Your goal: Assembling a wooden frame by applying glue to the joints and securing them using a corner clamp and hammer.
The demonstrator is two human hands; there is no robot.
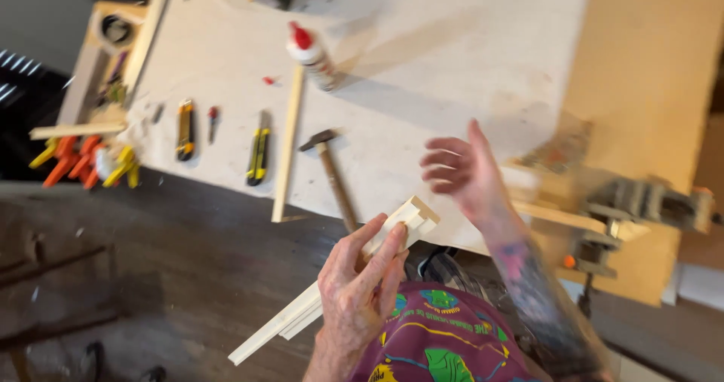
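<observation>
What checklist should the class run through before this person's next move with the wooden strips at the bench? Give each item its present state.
1. Wooden strips gripped firmly in the left hand: ok.
2. Right hand free and open: ok; it holds nothing, above the workbench.
3. Hammer within reach: ok, it lies on the bench beside the right hand.
4. Glue bottle capped: ok, red cap on, lying on its side.
5. Joint at the strips' upper end sound: cannot tell, too blurred.
6. Vise jaws open or shut: cannot tell.

A bundle of pale wooden strips [335,288], slanting up to a notched end, over the workbench edge.
</observation>
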